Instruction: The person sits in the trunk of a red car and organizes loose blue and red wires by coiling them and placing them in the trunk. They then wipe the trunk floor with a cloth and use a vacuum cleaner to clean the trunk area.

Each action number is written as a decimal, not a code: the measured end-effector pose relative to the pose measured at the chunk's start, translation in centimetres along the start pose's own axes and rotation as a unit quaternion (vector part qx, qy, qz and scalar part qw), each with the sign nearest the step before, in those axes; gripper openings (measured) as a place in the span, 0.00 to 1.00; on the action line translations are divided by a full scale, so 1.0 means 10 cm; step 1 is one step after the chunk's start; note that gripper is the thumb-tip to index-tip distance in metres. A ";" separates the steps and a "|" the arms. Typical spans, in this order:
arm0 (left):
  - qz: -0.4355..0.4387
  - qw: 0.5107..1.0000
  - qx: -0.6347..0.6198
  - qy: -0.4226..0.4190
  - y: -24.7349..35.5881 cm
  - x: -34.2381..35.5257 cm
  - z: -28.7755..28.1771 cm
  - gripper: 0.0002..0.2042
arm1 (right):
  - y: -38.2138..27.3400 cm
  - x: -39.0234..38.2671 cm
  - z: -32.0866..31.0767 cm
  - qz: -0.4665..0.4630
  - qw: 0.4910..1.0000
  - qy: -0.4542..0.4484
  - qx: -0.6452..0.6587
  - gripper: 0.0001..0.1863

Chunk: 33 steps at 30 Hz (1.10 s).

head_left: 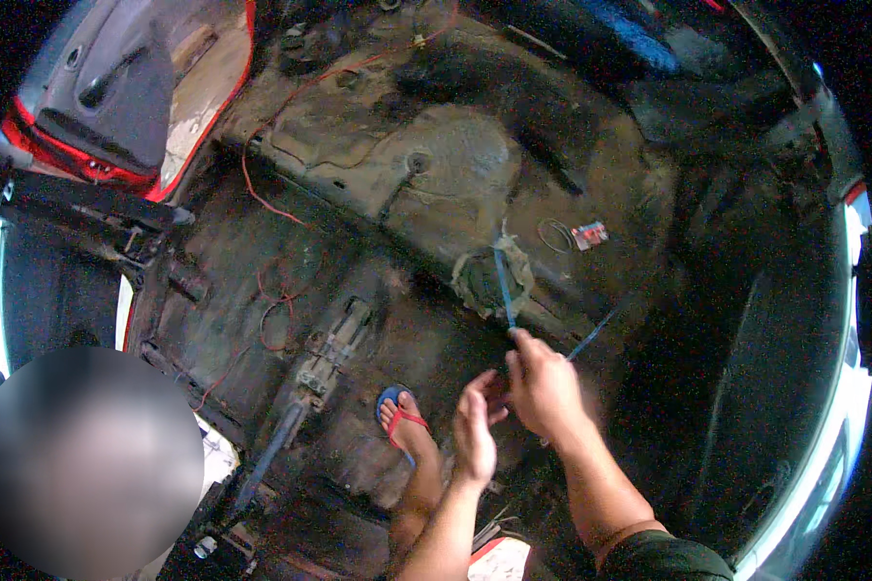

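My right hand point(549, 387) is closed on a thin blue strip point(503, 276), pinching it near the fingertips. From there the strip runs up across a round opening point(494, 283) in the dirty metal car floor, ringed by ragged greyish material. Another blue length point(593, 334) slants out to the right, beyond the hand. Just beside the right hand, my left hand point(475, 431) is raised with its fingers apart and slightly bent. Nothing shows in its palm, though the right hand is close to its fingertips.
Bare, stained floor metal point(426, 160) surrounds the opening. A small red-and-white packet point(589, 234) lies beside a thin wire loop point(555, 235). A red wire point(249, 174) winds along the left. My sandalled foot point(404, 418) stands near a lever assembly point(329, 358). An opened door panel point(116, 97) is upper left.
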<state>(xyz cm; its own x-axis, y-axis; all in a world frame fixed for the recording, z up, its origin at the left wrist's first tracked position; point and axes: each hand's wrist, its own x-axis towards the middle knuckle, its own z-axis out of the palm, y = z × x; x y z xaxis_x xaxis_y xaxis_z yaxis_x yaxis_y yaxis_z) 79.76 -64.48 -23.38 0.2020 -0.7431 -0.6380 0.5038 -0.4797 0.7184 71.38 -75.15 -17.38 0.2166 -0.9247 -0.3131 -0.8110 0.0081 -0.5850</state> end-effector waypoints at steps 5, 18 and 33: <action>-0.038 0.984 -0.152 -0.086 0.09 -0.01 -0.08 0.39 | -0.22 -0.04 -0.16 -0.041 0.997 -0.063 -0.009 0.27; -0.078 0.960 -0.223 -0.150 -0.43 0.00 0.86 0.30 | 0.21 0.09 -0.34 0.051 0.917 -0.134 0.372 0.19; -0.045 0.985 -0.127 -0.112 -0.24 0.37 0.99 0.19 | 4.01 1.21 -0.34 0.456 0.788 0.398 0.118 0.38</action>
<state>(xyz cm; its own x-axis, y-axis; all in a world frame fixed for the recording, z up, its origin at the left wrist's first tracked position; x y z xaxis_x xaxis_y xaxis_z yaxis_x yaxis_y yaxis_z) 70.97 -70.74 -24.67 -0.0298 -0.8006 -0.5984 0.7104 -0.4381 0.5508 39.65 -87.34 -42.14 -0.8821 -0.4391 -0.1704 -0.2888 0.7900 -0.5407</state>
